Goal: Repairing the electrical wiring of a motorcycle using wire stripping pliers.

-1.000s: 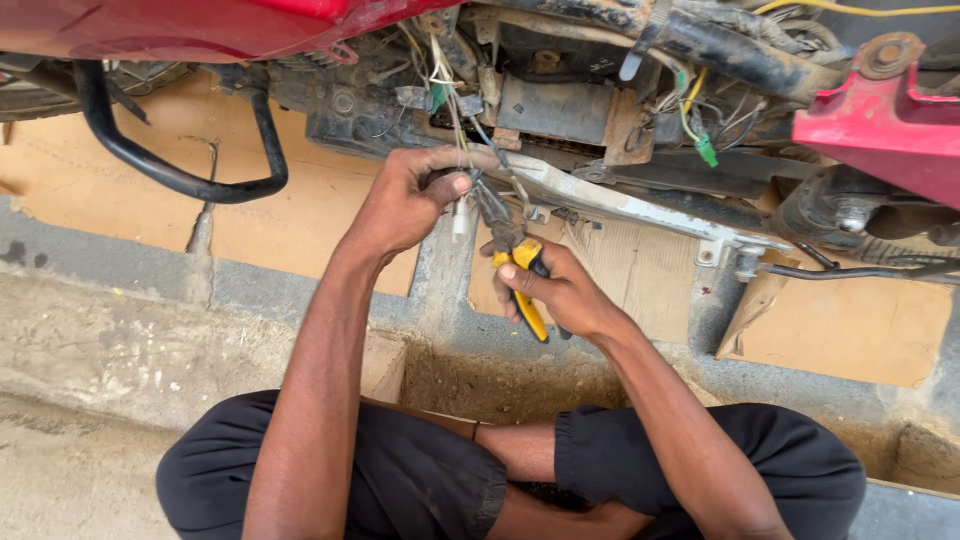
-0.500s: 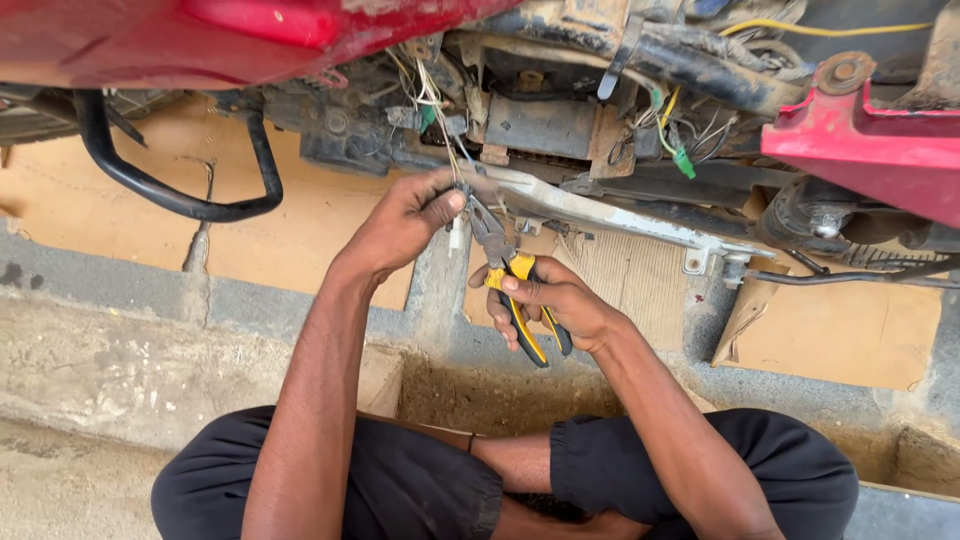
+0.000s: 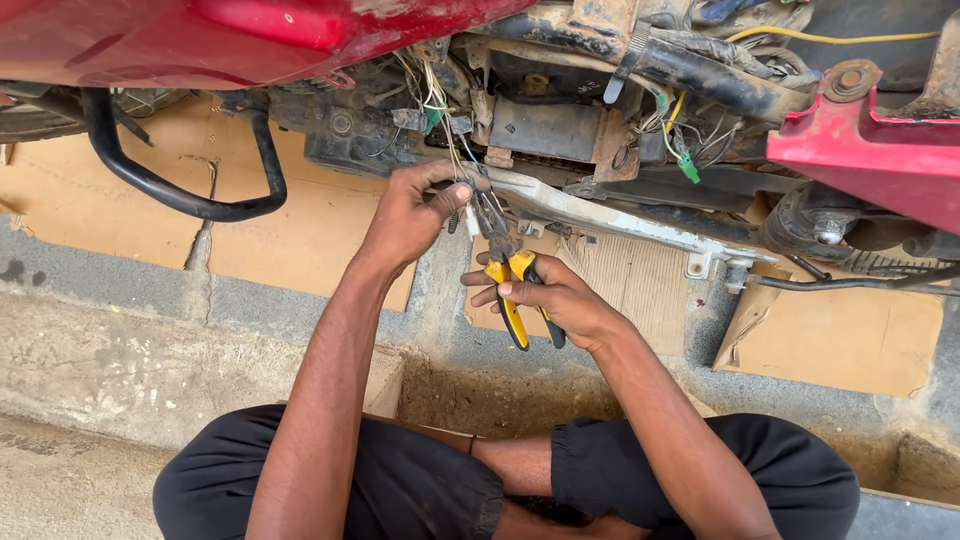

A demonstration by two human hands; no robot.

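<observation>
From the head view, at frame centre, our left hand (image 3: 415, 215) pinches a thin wire bundle (image 3: 440, 105) under the red vehicle, while our right hand (image 3: 555, 295) is pressed around yellow-handled pliers (image 3: 505, 270). We judge the wire work is in hand; closing the pliers' nose squarely on one strand calls for care.

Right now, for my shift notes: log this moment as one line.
left hand: pinching wires | right hand: gripping yellow-handled pliers | pliers' nose at wires | under red vehicle body
</observation>
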